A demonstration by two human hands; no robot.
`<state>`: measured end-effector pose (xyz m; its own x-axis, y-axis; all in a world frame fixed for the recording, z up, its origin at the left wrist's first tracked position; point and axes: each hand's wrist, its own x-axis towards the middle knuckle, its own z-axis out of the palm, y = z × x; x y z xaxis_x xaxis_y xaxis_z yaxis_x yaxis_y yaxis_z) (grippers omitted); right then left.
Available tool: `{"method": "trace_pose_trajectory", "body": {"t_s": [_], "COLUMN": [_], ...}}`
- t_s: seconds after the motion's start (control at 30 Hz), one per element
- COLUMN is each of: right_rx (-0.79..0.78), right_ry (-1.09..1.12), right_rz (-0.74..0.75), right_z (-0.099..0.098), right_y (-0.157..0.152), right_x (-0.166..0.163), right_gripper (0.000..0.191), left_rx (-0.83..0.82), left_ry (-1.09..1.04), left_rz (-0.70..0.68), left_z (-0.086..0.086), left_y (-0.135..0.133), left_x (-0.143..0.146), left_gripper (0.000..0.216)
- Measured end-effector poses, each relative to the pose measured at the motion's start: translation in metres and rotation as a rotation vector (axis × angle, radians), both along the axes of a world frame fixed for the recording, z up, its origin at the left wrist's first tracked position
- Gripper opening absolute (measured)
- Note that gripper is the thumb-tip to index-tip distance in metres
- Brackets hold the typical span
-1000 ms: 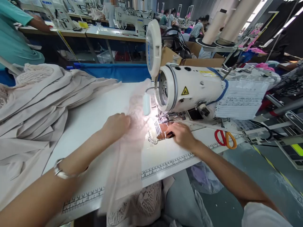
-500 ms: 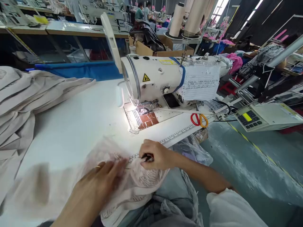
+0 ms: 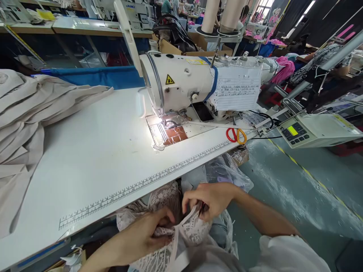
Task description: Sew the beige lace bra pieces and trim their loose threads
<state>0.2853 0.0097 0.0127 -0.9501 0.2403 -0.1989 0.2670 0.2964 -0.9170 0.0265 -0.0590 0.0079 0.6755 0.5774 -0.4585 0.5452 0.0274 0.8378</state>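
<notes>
A pale pink lace garment [image 3: 195, 228] hangs over my lap, just below the front edge of the sewing table [image 3: 93, 170]. My left hand [image 3: 150, 232] has its fingers and thumb around the lace on the near left side. At the right, my right hand [image 3: 211, 200] pinches the garment's edge between bent fingers. Something small and dark shows inside that hand, too hidden to name. Both hands are below the ruler strip [image 3: 127, 192] along the table edge. The sewing machine [image 3: 178, 81] stands beyond them, its lamp lighting the needle area.
Beige fabric pieces [image 3: 19, 124] are heaped at the table's left. Scissors with red and orange handles [image 3: 236, 136] lie near the right edge, and a phone [image 3: 202, 111] by the machine. A control box [image 3: 317, 130] juts out at right. A clear plastic bag [image 3: 227, 173] hangs below the table.
The lace garment has come off the tabletop down to my lap, both hands moving down and toward me with it. The ruler strip is now uncovered. The view has shifted slightly.
</notes>
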Motion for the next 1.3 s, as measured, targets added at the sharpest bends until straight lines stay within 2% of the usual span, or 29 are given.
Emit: {"method": "trace_pose_trajectory", "body": {"t_s": [0.07, 0.13, 0.17, 0.27, 0.33, 0.47, 0.57, 0.63, 0.73, 0.9, 1.1, 1.3], "right_rx": [0.08, 0.189, 0.232, 0.269, 0.247, 0.119, -0.034, -0.137, -0.257, -0.449, -0.697, -0.72], "right_ry": [-0.127, -0.187, -0.184, -0.119, -0.076, 0.067, 0.145, 0.125, 0.105, 0.239, 0.305, 0.333], "right_rz": [0.014, -0.04, -0.084, -0.197, -0.196, -0.161, -0.245, -0.318, -0.398, -0.538, -0.622, -0.725], "right_z": [-0.005, -0.009, -0.01, -0.008, -0.006, -0.008, -0.01, -0.01, -0.012, -0.028, -0.044, -0.047], "right_y": [-0.006, -0.012, -0.014, -0.019, -0.02, -0.019, -0.015, -0.011, -0.006, -0.01, -0.019, -0.023], "right_x": [-0.005, -0.011, -0.014, -0.017, -0.017, -0.017, -0.015, -0.011, -0.006, -0.004, -0.013, -0.017], "right_gripper": [0.031, 0.015, 0.015, 0.01, 0.012, 0.035, 0.046, 0.049, 0.051, 0.04, 0.046, 0.051], "left_rx": [-0.031, -0.01, 0.018, 0.089, 0.086, 0.0, -0.083, -0.076, -0.107, -0.326, -0.454, -0.515], "left_ry": [0.049, 0.089, 0.085, 0.042, 0.033, 0.072, -0.039, -0.158, -0.306, -0.564, -0.696, -0.748], "left_rz": [-0.061, -0.107, -0.104, -0.002, 0.069, 0.164, 0.194, 0.235, 0.373, 0.689, 0.805, 0.912], "left_z": [-0.003, -0.008, -0.01, -0.014, -0.014, -0.009, -0.006, -0.007, -0.014, -0.031, -0.04, -0.038], "left_y": [0.001, 0.0, 0.0, -0.001, -0.003, -0.001, 0.003, 0.007, 0.008, -0.001, -0.008, -0.013], "left_x": [0.003, 0.004, 0.004, 0.004, 0.005, 0.005, 0.0, -0.005, -0.011, -0.008, 0.006, 0.011], "left_gripper": [0.009, 0.018, 0.02, 0.02, 0.019, 0.02, 0.032, 0.041, 0.046, 0.056, 0.058, 0.056]}}
